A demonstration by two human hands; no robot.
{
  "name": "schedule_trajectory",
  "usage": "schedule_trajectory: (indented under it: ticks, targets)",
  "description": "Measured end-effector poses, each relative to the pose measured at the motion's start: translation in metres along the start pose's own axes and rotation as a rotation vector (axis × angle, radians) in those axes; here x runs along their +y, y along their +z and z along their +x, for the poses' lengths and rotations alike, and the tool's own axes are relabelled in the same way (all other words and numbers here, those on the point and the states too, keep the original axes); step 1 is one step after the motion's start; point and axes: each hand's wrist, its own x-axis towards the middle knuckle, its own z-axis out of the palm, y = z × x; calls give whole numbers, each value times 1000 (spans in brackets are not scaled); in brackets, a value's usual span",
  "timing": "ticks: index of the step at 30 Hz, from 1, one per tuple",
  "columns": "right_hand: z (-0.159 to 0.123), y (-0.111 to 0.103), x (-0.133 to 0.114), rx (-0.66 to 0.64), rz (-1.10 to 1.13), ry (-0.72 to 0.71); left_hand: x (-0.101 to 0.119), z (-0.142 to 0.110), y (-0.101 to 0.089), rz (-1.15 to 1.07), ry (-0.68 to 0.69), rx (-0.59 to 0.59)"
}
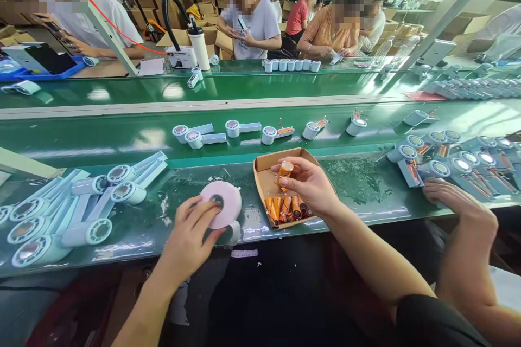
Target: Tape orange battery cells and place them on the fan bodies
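My left hand (195,227) grips a roll of white tape (230,203) on the bench, with fingertips at its centre hole and the thumb by its lower edge. In my right hand (305,181) an orange-wrapped cylindrical battery (284,170) is pinched between thumb and fingers, a thin dark wire showing beside it. That hand is over a shallow cardboard box (260,171), which has several more orange batteries (285,208) lying along its near side. The tape roll sits just left of this box.
Light-blue round-headed housings with handles (122,184) are piled at left. More housings with wires and orange parts (443,160) crowd the right, beside another person's hand (451,195). Several housings stand on the green conveyor (142,130). People work across the line.
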Motion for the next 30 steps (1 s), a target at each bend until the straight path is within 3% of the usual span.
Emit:
schedule_trajectory:
  ticks: [5, 8, 11, 14, 17, 20, 22, 25, 27, 28, 30]
  targets:
    - [-17, 21, 1, 105, 186, -141, 37, 15, 2, -41, 41, 87]
    - [-26, 30, 9, 199, 77, -312, 45, 17, 5, -47, 58, 122]
    - [-35, 39, 24, 411, -37, -485, 49, 18, 9, -43, 63, 141]
    - [-45, 49, 41, 482, -101, -482, 52, 19, 11, -13, 50, 158]
    - [-56, 50, 52, 366, -157, -369, 49, 21, 9, 50, 49, 179]
    - [-63, 42, 52, 222, -58, -236, 45, 24, 3, 122, 68, 217]
    - [-67, 39, 50, 43, -94, -93, 42, 26, -1, 148, 73, 237]
    - [-77, 39, 48, -307, -372, 134, 40, 28, -10, 169, 76, 241]
    - [-83, 37, 43, -504, -552, 201, 38, 30, -16, 195, 79, 246]
    - [-84, 34, 39, -543, -596, 201, 37, 32, -20, 210, 83, 248]
    - [-81, 24, 28, -454, -553, 157, 35, 35, -27, 236, 103, 245]
